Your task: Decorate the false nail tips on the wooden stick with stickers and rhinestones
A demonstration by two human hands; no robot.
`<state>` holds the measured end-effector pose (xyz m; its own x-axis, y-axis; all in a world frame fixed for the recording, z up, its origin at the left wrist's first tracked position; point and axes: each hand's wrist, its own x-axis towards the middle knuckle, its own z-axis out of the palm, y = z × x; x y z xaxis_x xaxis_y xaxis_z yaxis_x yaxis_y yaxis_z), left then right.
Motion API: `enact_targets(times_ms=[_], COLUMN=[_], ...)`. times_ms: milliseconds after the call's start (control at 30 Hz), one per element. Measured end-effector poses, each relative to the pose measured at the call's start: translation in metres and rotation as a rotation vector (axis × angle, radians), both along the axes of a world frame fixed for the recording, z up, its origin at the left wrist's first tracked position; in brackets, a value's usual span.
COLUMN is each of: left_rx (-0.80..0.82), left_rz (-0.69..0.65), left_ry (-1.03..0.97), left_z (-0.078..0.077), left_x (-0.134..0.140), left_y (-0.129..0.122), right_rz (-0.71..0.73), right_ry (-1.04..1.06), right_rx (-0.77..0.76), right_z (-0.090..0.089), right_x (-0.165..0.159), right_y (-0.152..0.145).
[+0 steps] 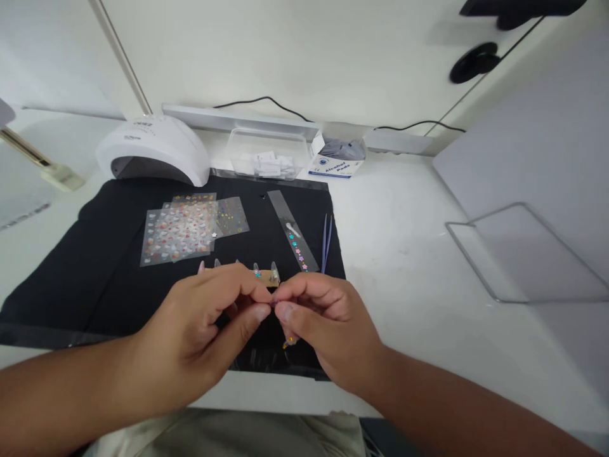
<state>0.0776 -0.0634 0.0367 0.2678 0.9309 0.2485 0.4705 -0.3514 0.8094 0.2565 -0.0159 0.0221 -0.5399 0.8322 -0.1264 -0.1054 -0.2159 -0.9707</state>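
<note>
Head: pinched piece [275,303], long axis hidden

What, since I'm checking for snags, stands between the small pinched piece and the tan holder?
Besides the fingertips of the left hand and right hand pinching the small piece, nothing visible; the tan holder shows just beyond, partly hidden by the left hand.

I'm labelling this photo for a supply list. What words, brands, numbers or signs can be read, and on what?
"Alcohol Pads": front of the white box.
What looks like "CE": small mark on the same box, too blurred to be sure.
White dome lamp: two dark bits of lettering, too blurred to read.
Small white packets in the clear tray: print too small to read.
</note>
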Motion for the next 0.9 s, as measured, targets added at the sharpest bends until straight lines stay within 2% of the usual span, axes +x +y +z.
enact_targets(times_ms=[100, 300, 467, 733, 900], left_rx=[-0.024, -0.066, -0.090, -0.017, 0.032], left_rz=[-0.006, -0.042, -0.068, -0.081, -0.108], left_ry=[0.034, 0.069, 0.064, 0.069, 0.149], left_z=[-0.002, -0.007, -0.007, -0.002, 0.000], left_x=[-0.001, -0.001, -0.002, 0.002, 0.009], left_y=[0.001, 0.002, 0.001, -0.001, -0.001], right_rz=[0.002, -0.043, -0.013, 0.079, 0.065], right_ry=[-0.085, -0.208, -0.228, -0.293, -0.372], right_rx=[0.041, 0.265, 0.302, 0.526, 0.694], right_z=[0.003, 0.007, 0.004, 0.011, 0.008], right_x=[0.001, 0.002, 0.003, 0.007, 0.007], right_y=[0.000, -0.002, -0.002, 0.001, -0.001])
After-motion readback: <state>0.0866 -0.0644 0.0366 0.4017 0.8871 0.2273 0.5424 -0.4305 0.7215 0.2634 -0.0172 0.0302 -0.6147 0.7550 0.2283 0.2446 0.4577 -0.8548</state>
